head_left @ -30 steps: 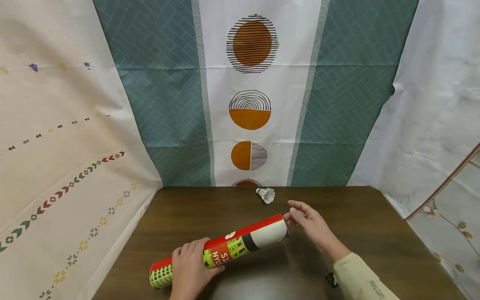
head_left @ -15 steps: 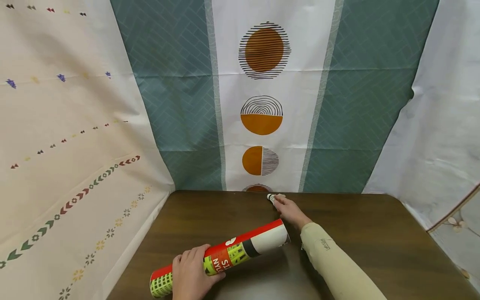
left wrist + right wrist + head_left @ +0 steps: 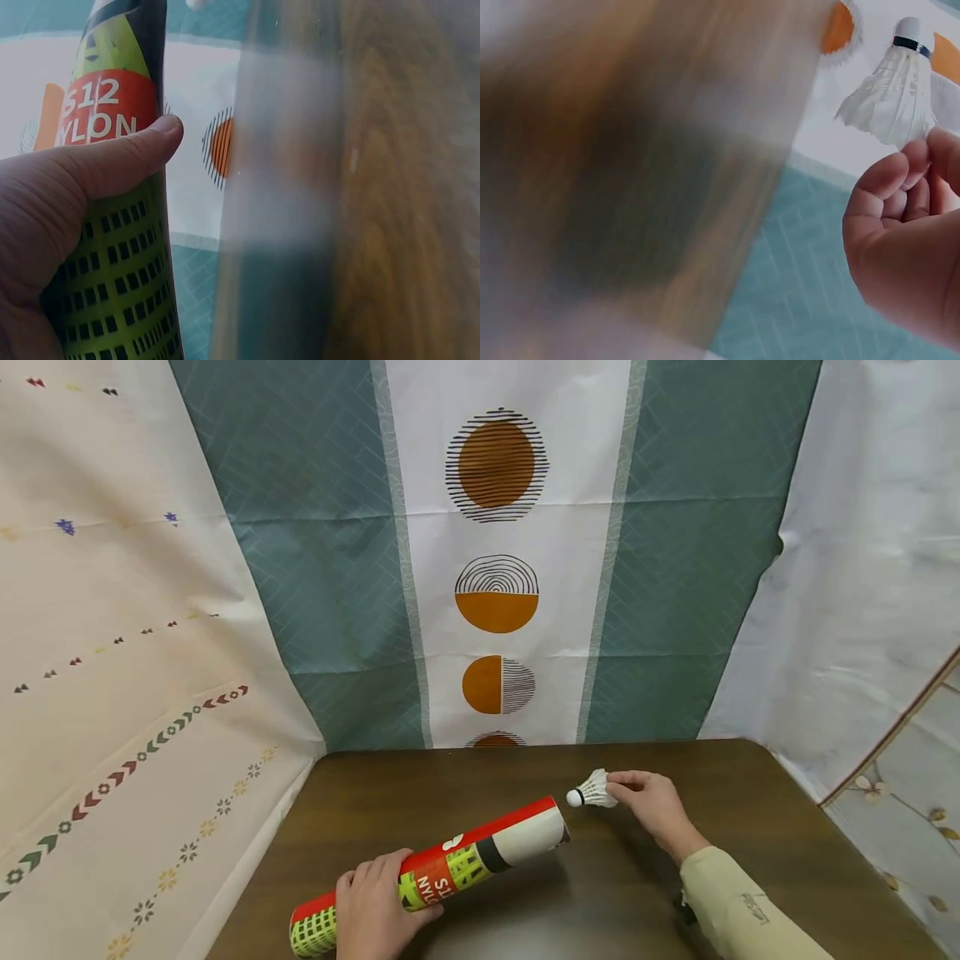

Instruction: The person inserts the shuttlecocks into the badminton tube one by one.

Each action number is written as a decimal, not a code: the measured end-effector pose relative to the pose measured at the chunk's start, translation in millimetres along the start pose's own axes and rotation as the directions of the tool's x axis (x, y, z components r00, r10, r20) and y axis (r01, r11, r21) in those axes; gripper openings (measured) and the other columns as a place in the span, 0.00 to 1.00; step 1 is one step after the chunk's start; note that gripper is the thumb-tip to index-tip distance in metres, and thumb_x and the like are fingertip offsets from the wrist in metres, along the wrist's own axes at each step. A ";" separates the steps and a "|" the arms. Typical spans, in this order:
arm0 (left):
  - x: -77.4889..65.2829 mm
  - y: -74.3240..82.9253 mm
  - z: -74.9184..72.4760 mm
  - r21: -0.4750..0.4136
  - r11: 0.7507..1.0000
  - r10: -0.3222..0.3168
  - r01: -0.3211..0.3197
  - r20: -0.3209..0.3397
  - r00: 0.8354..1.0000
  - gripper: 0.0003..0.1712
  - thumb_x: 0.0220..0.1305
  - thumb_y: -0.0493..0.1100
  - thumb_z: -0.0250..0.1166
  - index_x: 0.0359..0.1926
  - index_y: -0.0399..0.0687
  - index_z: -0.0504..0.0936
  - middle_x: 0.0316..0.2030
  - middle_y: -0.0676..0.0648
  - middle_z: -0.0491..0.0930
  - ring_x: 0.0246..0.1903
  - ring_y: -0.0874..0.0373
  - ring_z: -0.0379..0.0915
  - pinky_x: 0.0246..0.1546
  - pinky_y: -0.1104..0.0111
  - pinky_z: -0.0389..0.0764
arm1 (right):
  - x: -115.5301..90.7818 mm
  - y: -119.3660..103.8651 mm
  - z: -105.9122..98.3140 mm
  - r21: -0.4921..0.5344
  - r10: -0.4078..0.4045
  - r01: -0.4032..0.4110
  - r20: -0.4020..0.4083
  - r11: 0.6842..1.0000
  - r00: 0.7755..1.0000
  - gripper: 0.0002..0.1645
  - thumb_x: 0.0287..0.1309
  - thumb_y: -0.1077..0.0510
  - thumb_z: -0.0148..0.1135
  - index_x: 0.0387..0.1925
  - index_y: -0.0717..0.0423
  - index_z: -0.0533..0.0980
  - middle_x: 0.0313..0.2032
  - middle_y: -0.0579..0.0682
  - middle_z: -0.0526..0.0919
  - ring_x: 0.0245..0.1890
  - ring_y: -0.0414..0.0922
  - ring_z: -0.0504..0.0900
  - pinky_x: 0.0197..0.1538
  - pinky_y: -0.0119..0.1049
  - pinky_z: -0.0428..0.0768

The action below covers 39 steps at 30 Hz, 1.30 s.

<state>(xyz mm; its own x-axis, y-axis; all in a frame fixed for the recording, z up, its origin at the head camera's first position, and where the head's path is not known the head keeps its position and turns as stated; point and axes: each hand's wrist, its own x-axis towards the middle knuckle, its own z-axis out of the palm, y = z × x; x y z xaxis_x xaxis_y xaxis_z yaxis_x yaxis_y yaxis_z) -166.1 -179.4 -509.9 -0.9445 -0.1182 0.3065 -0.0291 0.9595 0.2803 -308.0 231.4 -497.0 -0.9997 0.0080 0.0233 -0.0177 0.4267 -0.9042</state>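
My left hand (image 3: 378, 906) grips a shuttlecock tube (image 3: 457, 870), red, yellow-green and black with a white band at its right end. The tube lies slanted, its right end raised toward the right hand. In the left wrist view the thumb (image 3: 127, 159) wraps across the printed side of the tube (image 3: 120, 277). With thumb and fingers, my right hand (image 3: 654, 806) pinches a white shuttlecock (image 3: 595, 790) by the edge of its feathers. Its cork points left, just beyond the tube's right end. The right wrist view shows the shuttlecock (image 3: 896, 90) above the fingertips.
Both hands work over a dark brown wooden table (image 3: 420, 777). A patterned teal and white curtain (image 3: 337, 568) hangs behind the table's back edge. Pale cloths hang at left and right. A small dark object (image 3: 684, 910) shows beside the right sleeve.
My right hand reached to the back of the table, took hold of the shuttlecock, and brought it back toward the tube's right end. The left hand keeps its grip on the tube.
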 end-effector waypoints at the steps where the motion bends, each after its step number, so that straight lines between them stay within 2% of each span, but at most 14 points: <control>1: 0.4 -0.4 -0.1 0.003 1.000 0.007 -0.007 -0.002 1.000 0.52 0.28 0.68 0.91 0.57 0.55 0.83 0.47 0.49 0.89 0.46 0.50 0.80 0.52 0.44 0.74 | -9.0 -0.5 -6.9 0.018 0.014 -0.015 0.008 1.000 1.000 0.23 0.70 0.48 0.72 0.57 0.60 0.86 0.55 0.57 0.89 0.46 0.43 0.84 0.48 0.35 0.85; 4: 2.6 0.6 -0.5 0.013 0.999 0.037 -0.037 -0.022 0.999 0.53 0.27 0.67 0.91 0.57 0.54 0.83 0.47 0.48 0.89 0.46 0.49 0.80 0.52 0.45 0.73 | -32.2 -7.2 -17.1 0.068 0.017 -0.019 0.025 0.997 1.000 0.25 0.68 0.48 0.73 0.58 0.60 0.85 0.51 0.53 0.90 0.45 0.42 0.85 0.49 0.34 0.85; 8: 7.0 8.7 -0.2 0.016 0.996 0.093 -0.092 -0.029 0.995 0.53 0.27 0.66 0.91 0.57 0.53 0.83 0.48 0.47 0.89 0.46 0.48 0.81 0.52 0.43 0.74 | -53.9 -21.7 -8.9 0.219 -0.015 -0.003 0.082 0.976 0.997 0.23 0.67 0.53 0.74 0.56 0.65 0.83 0.42 0.45 0.91 0.42 0.40 0.86 0.48 0.32 0.85; 12: 10.3 18.8 4.1 -0.009 0.992 0.126 -0.126 -0.011 0.992 0.52 0.29 0.67 0.91 0.58 0.54 0.83 0.48 0.48 0.89 0.46 0.49 0.80 0.53 0.43 0.75 | -70.4 -32.1 6.9 0.372 -0.066 -0.015 0.206 0.928 0.976 0.21 0.75 0.56 0.66 0.57 0.69 0.76 0.38 0.41 0.87 0.38 0.38 0.84 0.48 0.36 0.86; 14: 11.2 21.9 6.0 -0.018 0.992 0.128 -0.129 -0.013 0.992 0.52 0.29 0.67 0.91 0.57 0.54 0.83 0.47 0.48 0.89 0.46 0.49 0.80 0.53 0.43 0.75 | -76.7 -34.9 12.1 0.413 -0.082 -0.016 0.218 0.911 0.973 0.21 0.79 0.54 0.59 0.59 0.69 0.72 0.39 0.42 0.86 0.38 0.39 0.82 0.49 0.36 0.85; 18: 12.6 24.2 8.2 -0.018 0.991 0.132 -0.132 -0.021 0.991 0.52 0.28 0.66 0.92 0.57 0.54 0.83 0.47 0.48 0.89 0.46 0.49 0.80 0.54 0.44 0.75 | -85.5 -36.1 16.7 0.373 -0.083 0.025 0.140 0.928 0.987 0.22 0.78 0.55 0.62 0.62 0.65 0.70 0.42 0.45 0.88 0.41 0.39 0.82 0.49 0.33 0.83; 21: 14.2 26.8 7.7 -0.017 0.987 0.161 -0.161 -0.023 0.987 0.51 0.29 0.66 0.91 0.57 0.55 0.83 0.47 0.49 0.89 0.46 0.50 0.81 0.54 0.44 0.75 | -90.8 -36.7 17.4 0.278 -0.087 0.057 0.097 0.959 0.991 0.32 0.67 0.58 0.74 0.65 0.62 0.69 0.44 0.50 0.91 0.42 0.41 0.83 0.47 0.31 0.84; 24: 15.6 31.9 4.7 -0.017 0.981 0.195 -0.196 -0.032 0.980 0.51 0.29 0.67 0.91 0.57 0.55 0.83 0.47 0.49 0.89 0.46 0.50 0.81 0.54 0.45 0.75 | -97.4 -40.8 15.5 0.219 -0.079 0.061 0.073 0.974 0.994 0.43 0.60 0.57 0.80 0.70 0.57 0.67 0.44 0.52 0.91 0.41 0.42 0.83 0.45 0.30 0.84; 27: 16.9 38.4 -0.4 -0.012 0.977 0.212 -0.213 -0.048 0.976 0.51 0.28 0.67 0.91 0.57 0.55 0.84 0.46 0.49 0.90 0.46 0.50 0.81 0.53 0.46 0.75 | -104.8 -46.4 9.6 0.183 -0.095 0.085 0.046 0.979 0.994 0.49 0.62 0.53 0.78 0.77 0.54 0.61 0.42 0.50 0.92 0.41 0.40 0.84 0.47 0.31 0.84; 28: 17.5 40.6 -1.9 -0.012 0.976 0.215 -0.216 -0.052 0.975 0.52 0.28 0.67 0.91 0.57 0.55 0.84 0.46 0.49 0.90 0.46 0.50 0.81 0.53 0.46 0.75 | -106.9 -47.8 7.1 0.171 -0.110 0.101 0.046 0.980 0.993 0.51 0.64 0.53 0.77 0.80 0.53 0.58 0.42 0.49 0.92 0.45 0.36 0.83 0.53 0.32 0.82; 31: 21.5 46.6 -3.4 -0.020 0.971 0.238 -0.239 -0.037 0.971 0.52 0.29 0.67 0.91 0.57 0.55 0.83 0.46 0.50 0.89 0.46 0.50 0.81 0.53 0.45 0.75 | -108.2 -48.4 1.4 0.186 -0.204 0.181 0.110 0.966 0.973 0.51 0.74 0.54 0.67 0.85 0.57 0.48 0.45 0.51 0.92 0.50 0.32 0.83 0.58 0.33 0.81; 34: 29.6 48.4 2.1 -0.036 0.961 0.275 -0.275 0.010 0.961 0.51 0.32 0.67 0.90 0.58 0.54 0.83 0.48 0.49 0.89 0.47 0.49 0.81 0.53 0.46 0.76 | -102.9 -42.8 0.5 0.262 -0.275 0.213 0.229 0.941 0.934 0.49 0.80 0.58 0.58 0.86 0.60 0.39 0.46 0.55 0.91 0.55 0.30 0.81 0.63 0.28 0.77; 37: 41.1 47.4 14.0 -0.052 0.950 0.310 -0.307 0.066 0.949 0.51 0.34 0.68 0.89 0.60 0.53 0.82 0.50 0.49 0.88 0.49 0.49 0.80 0.53 0.47 0.75 | -92.8 -31.2 1.4 0.300 -0.254 0.161 0.302 0.940 0.919 0.49 0.82 0.56 0.55 0.86 0.59 0.36 0.46 0.60 0.90 0.53 0.31 0.84 0.60 0.22 0.76; 39: 50.3 47.6 20.0 -0.048 0.946 0.325 -0.322 0.098 0.941 0.51 0.37 0.70 0.87 0.61 0.53 0.81 0.52 0.49 0.87 0.51 0.48 0.80 0.53 0.47 0.75 | -81.4 -22.5 0.0 0.285 -0.195 0.109 0.296 0.952 0.935 0.49 0.82 0.55 0.54 0.87 0.58 0.36 0.48 0.63 0.90 0.56 0.35 0.85 0.61 0.25 0.77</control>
<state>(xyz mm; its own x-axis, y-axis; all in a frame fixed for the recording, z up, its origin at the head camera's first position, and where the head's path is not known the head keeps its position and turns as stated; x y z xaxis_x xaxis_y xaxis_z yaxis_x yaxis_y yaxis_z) -221.5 -134.6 -499.4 -0.9300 0.2260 0.2899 0.2922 0.9331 0.2097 -226.2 221.2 -478.5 -0.9365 -0.3432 0.0724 -0.1306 0.1496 -0.9801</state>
